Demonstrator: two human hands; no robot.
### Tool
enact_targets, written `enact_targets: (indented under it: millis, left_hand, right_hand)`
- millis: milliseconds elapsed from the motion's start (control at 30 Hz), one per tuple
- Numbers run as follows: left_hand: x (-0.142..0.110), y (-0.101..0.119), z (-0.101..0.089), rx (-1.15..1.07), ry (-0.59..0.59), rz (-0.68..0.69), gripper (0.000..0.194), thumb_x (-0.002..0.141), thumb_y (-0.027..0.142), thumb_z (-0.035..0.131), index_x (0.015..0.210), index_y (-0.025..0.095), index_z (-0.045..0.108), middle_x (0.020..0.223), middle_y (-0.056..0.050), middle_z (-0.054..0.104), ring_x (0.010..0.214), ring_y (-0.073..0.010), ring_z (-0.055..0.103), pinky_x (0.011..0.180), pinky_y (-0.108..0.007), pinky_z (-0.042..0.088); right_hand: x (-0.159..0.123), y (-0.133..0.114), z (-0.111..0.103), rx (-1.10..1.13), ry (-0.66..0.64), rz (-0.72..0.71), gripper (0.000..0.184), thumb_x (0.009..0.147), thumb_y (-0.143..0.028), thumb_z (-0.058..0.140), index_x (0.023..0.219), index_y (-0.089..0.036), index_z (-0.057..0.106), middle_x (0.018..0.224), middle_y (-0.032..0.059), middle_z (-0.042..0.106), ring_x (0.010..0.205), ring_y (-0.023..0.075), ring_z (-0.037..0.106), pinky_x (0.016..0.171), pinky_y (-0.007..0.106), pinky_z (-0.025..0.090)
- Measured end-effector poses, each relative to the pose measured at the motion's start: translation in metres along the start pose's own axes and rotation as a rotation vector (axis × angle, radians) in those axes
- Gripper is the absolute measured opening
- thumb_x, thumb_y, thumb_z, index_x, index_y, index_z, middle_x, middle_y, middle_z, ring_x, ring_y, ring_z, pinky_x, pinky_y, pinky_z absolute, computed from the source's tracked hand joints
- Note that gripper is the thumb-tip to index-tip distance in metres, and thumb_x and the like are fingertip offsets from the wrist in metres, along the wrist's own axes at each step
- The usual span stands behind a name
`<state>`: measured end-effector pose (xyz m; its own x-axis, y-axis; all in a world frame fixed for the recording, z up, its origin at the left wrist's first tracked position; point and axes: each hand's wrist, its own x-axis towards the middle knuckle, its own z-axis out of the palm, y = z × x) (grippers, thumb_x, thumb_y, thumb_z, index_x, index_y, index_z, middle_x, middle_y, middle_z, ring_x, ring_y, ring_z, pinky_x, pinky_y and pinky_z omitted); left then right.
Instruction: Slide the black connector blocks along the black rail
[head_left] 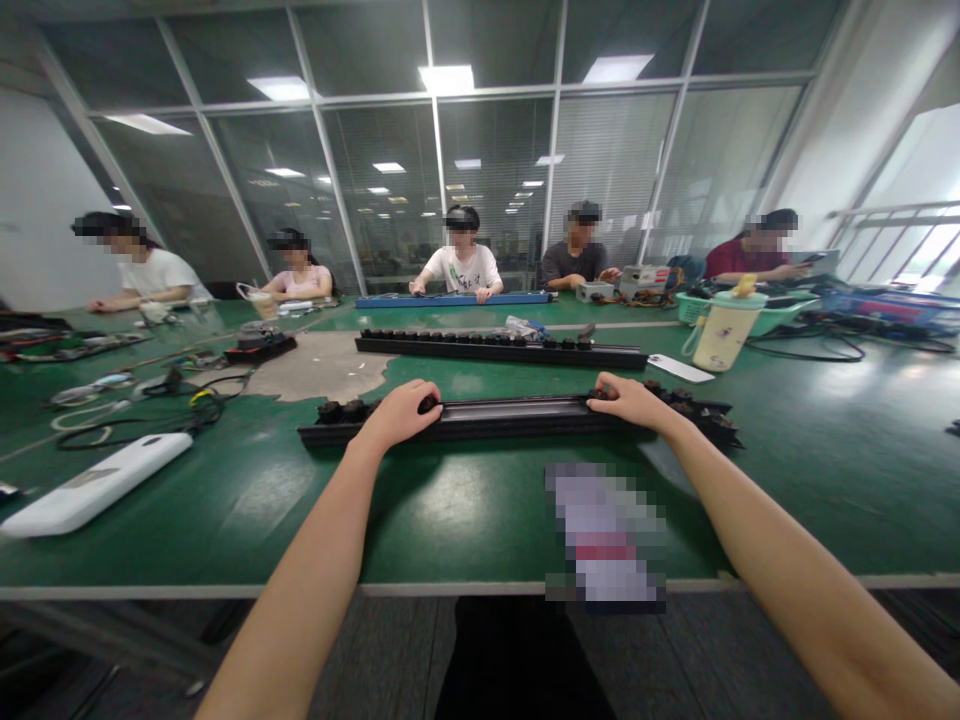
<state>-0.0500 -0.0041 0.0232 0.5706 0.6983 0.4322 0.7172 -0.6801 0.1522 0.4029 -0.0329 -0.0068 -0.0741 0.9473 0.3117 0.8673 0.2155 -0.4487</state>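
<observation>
A long black rail (517,424) with a grey channel along its middle lies crosswise on the green table in front of me. Small dark knob-like pieces (349,410) sit in it towards both ends. Over the left part of the rail, my left hand (401,412) curls its fingers round one dark knob-like piece (428,403). Further right, my right hand (628,400) pinches another such piece (598,396) at the rail's channel. Between the two hands the channel shows bare.
Behind it lies a second black rail (495,353) with a row of similar pieces. A white power bank-like object (97,485), cables (202,400), a blurred phone-shaped item (604,535) and a cream cup (724,335) stand around. Several people sit across the table, one at a blue bar (450,300).
</observation>
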Motion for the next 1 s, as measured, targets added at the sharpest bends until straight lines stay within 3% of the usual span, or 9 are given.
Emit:
enact_targets:
  millis: [333,600,800,1000]
  left_hand:
    - [0.0,0.0,-0.001,0.005,0.003,0.008,0.017,0.092,0.035,0.056,0.096,0.021,0.064,0.097,-0.008,0.068,0.093,-0.0265,0.065,0.088,-0.04,0.052]
    - [0.0,-0.001,0.0,0.017,-0.006,0.002,0.017,0.092,0.034,0.055,0.097,0.02,0.064,0.097,-0.009,0.067,0.094,-0.027,0.064,0.089,-0.04,0.051]
    - [0.0,0.0,0.001,0.021,-0.014,0.001,0.017,0.093,0.033,0.054,0.098,0.019,0.063,0.098,-0.009,0.067,0.094,-0.0269,0.064,0.089,-0.04,0.051]
    - [0.0,0.0,0.001,0.022,-0.013,-0.004,0.017,0.093,0.033,0.054,0.097,0.02,0.063,0.098,-0.009,0.067,0.093,-0.0265,0.064,0.088,-0.04,0.051]
  right_hand:
    - [0.0,-0.002,0.002,-0.005,-0.029,0.033,0.029,0.08,-0.05,0.066,0.084,-0.025,0.051,0.072,0.0006,0.063,0.077,0.0249,0.06,0.08,0.039,0.043]
    - [-0.002,-0.004,0.0,-0.032,0.021,-0.028,0.026,0.079,-0.048,0.067,0.084,-0.025,0.056,0.064,-0.0011,0.06,0.069,0.0217,0.056,0.073,0.034,0.042]
    - [-0.005,-0.01,-0.003,-0.039,-0.008,0.009,0.026,0.079,-0.048,0.065,0.084,-0.025,0.055,0.067,-0.0008,0.06,0.072,0.0222,0.056,0.075,0.034,0.041]
    - [-0.005,-0.005,-0.008,0.062,-0.05,-0.009,0.037,0.078,-0.06,0.067,0.085,-0.025,0.055,0.065,-0.0029,0.057,0.069,0.0198,0.053,0.069,0.031,0.038]
